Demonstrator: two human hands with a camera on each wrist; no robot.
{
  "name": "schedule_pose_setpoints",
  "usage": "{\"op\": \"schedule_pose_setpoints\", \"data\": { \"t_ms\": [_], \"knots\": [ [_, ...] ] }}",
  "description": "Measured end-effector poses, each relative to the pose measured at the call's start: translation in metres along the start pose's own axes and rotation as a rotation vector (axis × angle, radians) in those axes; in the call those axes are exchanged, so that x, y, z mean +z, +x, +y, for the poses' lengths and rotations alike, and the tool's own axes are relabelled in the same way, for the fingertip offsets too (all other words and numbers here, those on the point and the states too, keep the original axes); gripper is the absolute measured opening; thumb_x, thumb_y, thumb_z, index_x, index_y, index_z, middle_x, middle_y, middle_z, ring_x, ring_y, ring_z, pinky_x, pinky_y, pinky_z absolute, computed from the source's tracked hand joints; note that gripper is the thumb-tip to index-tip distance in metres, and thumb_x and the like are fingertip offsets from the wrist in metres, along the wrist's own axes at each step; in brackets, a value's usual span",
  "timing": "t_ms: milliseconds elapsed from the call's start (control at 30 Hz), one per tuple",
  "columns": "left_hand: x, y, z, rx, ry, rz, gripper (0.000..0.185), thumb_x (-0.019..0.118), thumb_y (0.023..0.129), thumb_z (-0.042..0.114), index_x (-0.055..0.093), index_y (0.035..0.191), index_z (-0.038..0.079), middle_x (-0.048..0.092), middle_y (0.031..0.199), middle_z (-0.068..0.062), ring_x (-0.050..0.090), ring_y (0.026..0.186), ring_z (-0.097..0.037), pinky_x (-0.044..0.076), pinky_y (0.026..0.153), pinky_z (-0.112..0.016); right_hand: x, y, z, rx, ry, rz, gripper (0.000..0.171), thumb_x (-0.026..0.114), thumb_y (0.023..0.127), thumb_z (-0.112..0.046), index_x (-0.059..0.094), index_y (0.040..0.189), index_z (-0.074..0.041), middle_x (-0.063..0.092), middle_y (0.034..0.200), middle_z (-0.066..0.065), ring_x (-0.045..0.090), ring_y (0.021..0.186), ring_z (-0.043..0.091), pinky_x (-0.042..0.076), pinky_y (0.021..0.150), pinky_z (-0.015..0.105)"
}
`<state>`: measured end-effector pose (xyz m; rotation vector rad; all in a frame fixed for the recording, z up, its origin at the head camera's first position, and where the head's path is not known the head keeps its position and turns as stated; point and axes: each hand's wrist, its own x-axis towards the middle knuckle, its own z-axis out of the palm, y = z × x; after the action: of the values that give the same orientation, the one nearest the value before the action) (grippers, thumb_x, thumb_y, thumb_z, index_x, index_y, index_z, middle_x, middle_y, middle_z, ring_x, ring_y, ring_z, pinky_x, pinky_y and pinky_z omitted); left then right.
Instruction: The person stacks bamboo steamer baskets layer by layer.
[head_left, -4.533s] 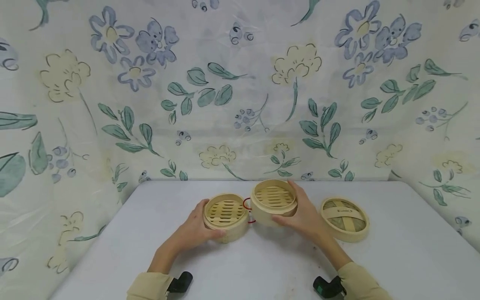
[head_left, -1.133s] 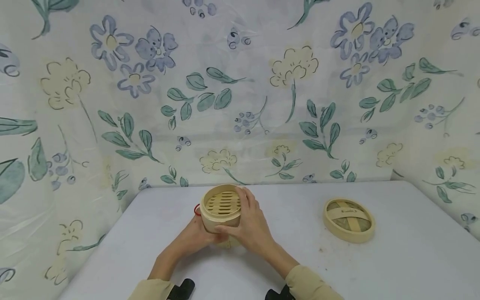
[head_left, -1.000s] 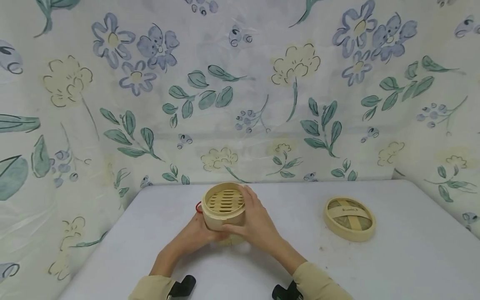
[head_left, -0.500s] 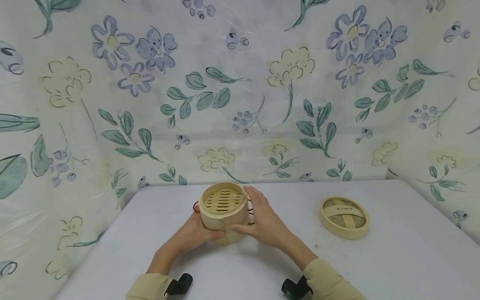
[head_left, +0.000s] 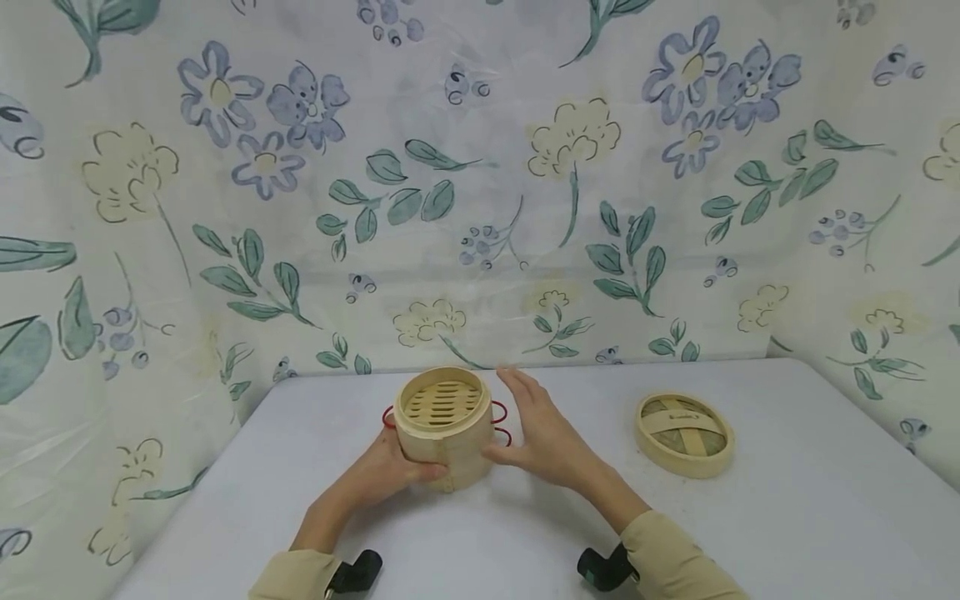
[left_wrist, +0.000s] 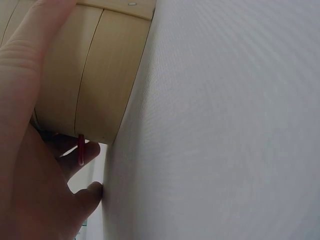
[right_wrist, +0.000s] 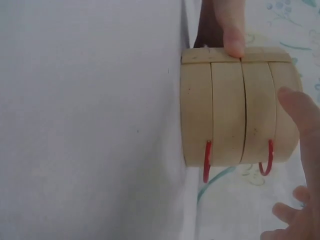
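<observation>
Two round bamboo steamer baskets stand stacked on the table, the upper basket [head_left: 441, 404] squarely on the lower basket [head_left: 468, 473]. Red loop handles [head_left: 500, 412] stick out at their sides. From the left, my left hand [head_left: 378, 468] holds the stack, with its thumb across the front and its other fingers behind. My right hand [head_left: 551, 437] is just right of the stack, fingers spread and extended. Its thumb [right_wrist: 297, 107] overlaps the upper basket in the right wrist view; whether it touches, I cannot tell. To the right lies a woven bamboo lid [head_left: 685, 435].
The white table [head_left: 480, 550] ends at a wall covering [head_left: 480, 275] printed with flowers and leaves. Black camera mounts [head_left: 356, 573] sit at both wrists, by the beige sleeves.
Earlier the baskets were side by side, one in each hand. The right hand carried its basket left onto the other, then released it and drew away to the right. The left hand keeps holding.
</observation>
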<state>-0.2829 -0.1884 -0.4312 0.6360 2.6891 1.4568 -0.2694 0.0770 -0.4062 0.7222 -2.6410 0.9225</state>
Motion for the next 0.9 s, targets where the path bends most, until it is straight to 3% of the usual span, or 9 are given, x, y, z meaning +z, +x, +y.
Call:
{"op": "schedule_pose_setpoints", "data": {
  "t_ms": [267,500,900],
  "knots": [
    [0.0,-0.001,0.002,-0.013,0.022,0.002,0.084,0.089,0.072,0.029,0.045,0.141,0.016,0.061,0.133,-0.001,0.053,0.121,-0.018,0.035,0.109,-0.047,-0.009,-0.006,0.016,-0.043,-0.013,-0.022,0.107,0.082,0.077,-0.048,0.019,0.158,-0.019,0.022,0.161,0.008,0.025,0.147,0.028,0.033,0.113,0.052],
    [0.001,0.0,0.0,-0.006,-0.009,0.008,0.091,0.09,0.069,0.028,0.039,0.144,0.018,0.058,0.136,0.0,0.05,0.126,-0.02,0.03,0.112,-0.049,-0.023,-0.015,0.035,-0.005,-0.02,-0.049,0.104,0.083,0.075,-0.049,0.024,0.157,-0.022,0.021,0.161,0.009,0.027,0.146,0.031,0.036,0.11,0.055],
    [-0.001,-0.001,-0.001,-0.009,-0.009,-0.011,0.086,0.089,0.072,0.028,0.043,0.144,0.017,0.061,0.133,0.001,0.053,0.123,-0.017,0.034,0.11,-0.046,-0.046,-0.038,0.077,0.013,-0.092,-0.041,0.098,0.082,0.078,-0.047,0.028,0.155,-0.02,0.026,0.159,0.013,0.029,0.144,0.035,0.038,0.106,0.059]
  ]
}}
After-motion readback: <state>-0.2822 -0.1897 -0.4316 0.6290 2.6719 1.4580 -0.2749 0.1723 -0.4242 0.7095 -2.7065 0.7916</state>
